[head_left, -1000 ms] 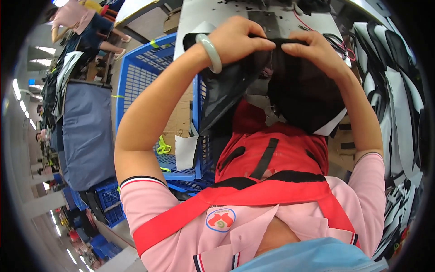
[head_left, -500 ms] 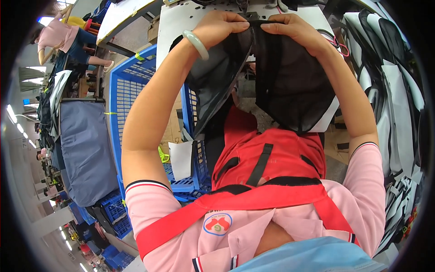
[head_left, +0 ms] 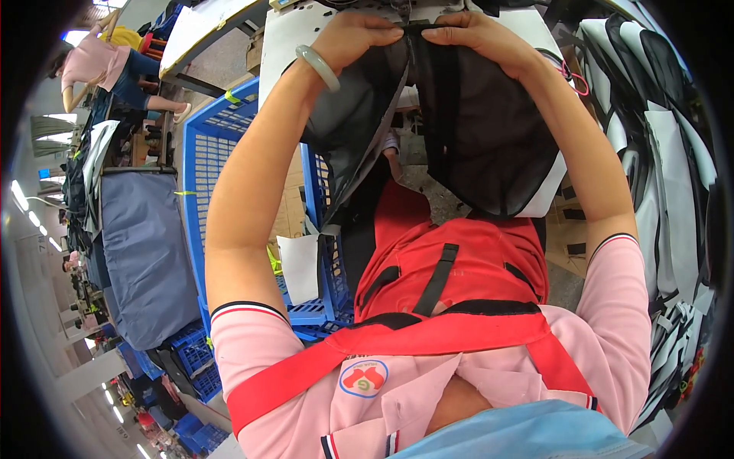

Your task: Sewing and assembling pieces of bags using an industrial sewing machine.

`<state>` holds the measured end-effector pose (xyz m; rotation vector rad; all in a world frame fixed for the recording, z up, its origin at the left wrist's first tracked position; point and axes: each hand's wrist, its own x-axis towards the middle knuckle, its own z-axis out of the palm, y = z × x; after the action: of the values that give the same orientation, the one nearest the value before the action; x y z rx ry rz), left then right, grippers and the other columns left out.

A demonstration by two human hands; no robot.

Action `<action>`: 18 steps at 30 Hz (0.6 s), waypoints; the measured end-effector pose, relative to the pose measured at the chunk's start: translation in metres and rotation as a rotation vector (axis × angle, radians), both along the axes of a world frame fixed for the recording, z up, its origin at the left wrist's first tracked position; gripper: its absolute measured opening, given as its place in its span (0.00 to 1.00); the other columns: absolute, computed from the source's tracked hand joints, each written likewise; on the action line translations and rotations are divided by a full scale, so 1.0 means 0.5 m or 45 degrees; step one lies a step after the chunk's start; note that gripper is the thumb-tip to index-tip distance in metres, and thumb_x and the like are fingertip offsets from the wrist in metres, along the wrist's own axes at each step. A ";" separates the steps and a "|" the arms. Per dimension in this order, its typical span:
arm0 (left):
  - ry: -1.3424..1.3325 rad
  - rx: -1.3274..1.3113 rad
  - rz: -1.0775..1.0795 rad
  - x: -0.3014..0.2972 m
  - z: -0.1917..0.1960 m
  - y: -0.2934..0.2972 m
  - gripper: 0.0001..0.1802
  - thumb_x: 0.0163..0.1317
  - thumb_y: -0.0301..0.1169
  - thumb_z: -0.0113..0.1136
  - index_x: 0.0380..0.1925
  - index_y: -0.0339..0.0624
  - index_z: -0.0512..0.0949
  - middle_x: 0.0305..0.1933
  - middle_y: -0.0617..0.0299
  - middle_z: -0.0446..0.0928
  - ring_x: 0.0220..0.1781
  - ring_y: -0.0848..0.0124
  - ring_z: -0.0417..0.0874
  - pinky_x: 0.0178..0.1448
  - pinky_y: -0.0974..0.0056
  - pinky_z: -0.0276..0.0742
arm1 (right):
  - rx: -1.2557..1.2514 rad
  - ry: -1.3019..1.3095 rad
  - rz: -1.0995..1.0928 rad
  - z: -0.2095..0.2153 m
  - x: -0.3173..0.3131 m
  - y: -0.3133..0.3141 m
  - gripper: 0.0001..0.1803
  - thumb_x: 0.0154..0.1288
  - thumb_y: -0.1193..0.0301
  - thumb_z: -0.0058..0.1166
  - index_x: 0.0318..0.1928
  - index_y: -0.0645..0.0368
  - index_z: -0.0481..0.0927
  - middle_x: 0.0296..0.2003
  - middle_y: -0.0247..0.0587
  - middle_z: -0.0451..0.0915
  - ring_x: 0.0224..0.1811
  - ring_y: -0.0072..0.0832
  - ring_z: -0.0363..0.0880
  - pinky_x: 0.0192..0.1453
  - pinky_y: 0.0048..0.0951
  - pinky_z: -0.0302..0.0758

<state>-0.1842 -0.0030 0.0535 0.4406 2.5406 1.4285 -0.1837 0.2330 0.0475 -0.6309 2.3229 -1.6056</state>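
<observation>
My left hand (head_left: 353,40) pinches the upper edge of a piece of thin black fabric (head_left: 489,130) between thumb and fingers. Close beside it, my right hand (head_left: 475,38) pinches the same edge, thumb on top. From this edge the cloth hangs over the front of the white table (head_left: 294,34) in two panels, with a gap between them. The left panel shows a greyer face along its slanted side. Just beyond my fingertips stands a dark metal machine part (head_left: 403,9), mostly cut off by the picture's top. A pale bangle (head_left: 317,67) circles my left wrist.
A blue plastic crate (head_left: 195,191) stands left of my legs, with a white sheet (head_left: 298,264) at its near side. Black and white cut pieces (head_left: 650,138) hang in a stack at the right. Another person (head_left: 107,57) stands far left, beyond a grey-blue covered stack (head_left: 145,252).
Both hands have shifted slightly left and away from me, carrying the black fabric with them. Their pinch on its edge stays the same.
</observation>
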 end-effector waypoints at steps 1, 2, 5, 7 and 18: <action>0.040 0.010 0.007 -0.004 0.000 0.001 0.19 0.59 0.35 0.65 0.46 0.33 0.81 0.43 0.60 0.82 0.49 0.74 0.79 0.57 0.71 0.69 | -0.034 -0.044 0.078 0.002 -0.007 0.004 0.15 0.64 0.59 0.58 0.36 0.61 0.80 0.32 0.24 0.78 0.37 0.11 0.73 0.44 0.15 0.67; 0.080 0.021 0.014 -0.008 0.000 0.002 0.19 0.59 0.36 0.65 0.46 0.34 0.81 0.43 0.60 0.82 0.49 0.73 0.79 0.57 0.71 0.69 | -0.068 -0.087 0.156 0.004 -0.012 0.009 0.16 0.64 0.59 0.58 0.37 0.61 0.81 0.34 0.25 0.79 0.38 0.11 0.74 0.45 0.15 0.68; -0.315 0.309 0.145 -0.023 -0.001 0.007 0.11 0.59 0.26 0.61 0.40 0.32 0.82 0.38 0.57 0.83 0.38 0.69 0.81 0.47 0.67 0.76 | 0.040 -0.367 0.133 0.043 -0.010 -0.001 0.30 0.59 0.48 0.59 0.53 0.58 0.80 0.51 0.49 0.80 0.54 0.40 0.77 0.60 0.36 0.71; -0.281 0.254 0.173 -0.023 0.019 0.024 0.11 0.58 0.26 0.62 0.40 0.32 0.83 0.38 0.57 0.83 0.38 0.70 0.81 0.47 0.67 0.76 | 0.078 -0.361 0.142 0.043 -0.025 0.008 0.32 0.58 0.49 0.60 0.58 0.55 0.76 0.53 0.52 0.78 0.56 0.42 0.76 0.62 0.36 0.69; 0.286 -0.073 0.022 -0.035 -0.022 -0.008 0.17 0.54 0.38 0.67 0.41 0.40 0.85 0.40 0.56 0.84 0.46 0.68 0.82 0.55 0.68 0.72 | -0.009 0.016 0.064 0.009 -0.001 0.003 0.17 0.65 0.58 0.56 0.34 0.61 0.80 0.30 0.23 0.76 0.35 0.11 0.71 0.40 0.16 0.67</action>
<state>-0.2017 -0.0068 0.0428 0.6023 2.7577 1.3779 -0.1840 0.2346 0.0518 -0.6975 2.2923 -1.5932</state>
